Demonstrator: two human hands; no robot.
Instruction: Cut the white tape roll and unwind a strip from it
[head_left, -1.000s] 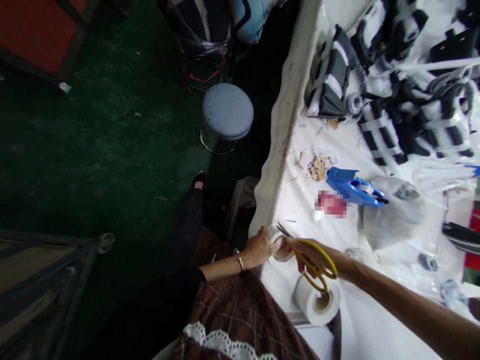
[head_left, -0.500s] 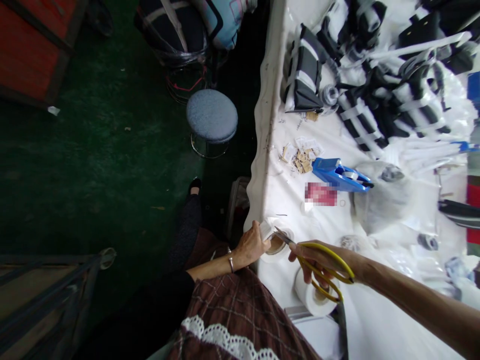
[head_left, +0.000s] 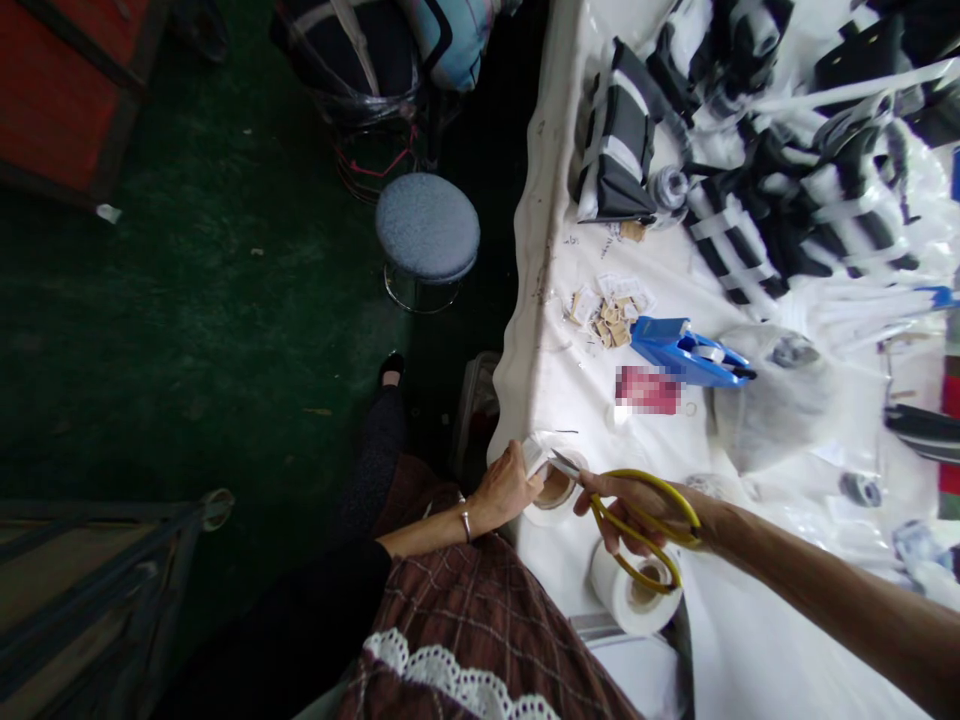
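Observation:
My left hand (head_left: pixel 510 491) pinches a small white piece (head_left: pixel 535 456) at the table's near edge. My right hand (head_left: pixel 626 507) is wrapped round yellow-handled scissors (head_left: pixel 661 489). Their blades point left at the white piece, close beside it; whether they touch it I cannot tell. Beneath both hands lies a white roll (head_left: pixel 556 497) with a brown core, partly covered. A second white roll (head_left: pixel 622 598) sits just below the scissors' handles.
On the white table (head_left: pixel 570 390) are a blue tape dispenser (head_left: pixel 686 352), small tan tags (head_left: pixel 613 320), a pinkish-red item (head_left: pixel 649 390) and black-and-white wrapped bundles (head_left: pixel 622 140). A round blue stool (head_left: pixel 427 227) stands left of the table.
The scissors' handles have come slightly closer together and shifted a little left in my right hand. The table's objects appear slightly further right as the view shifts.

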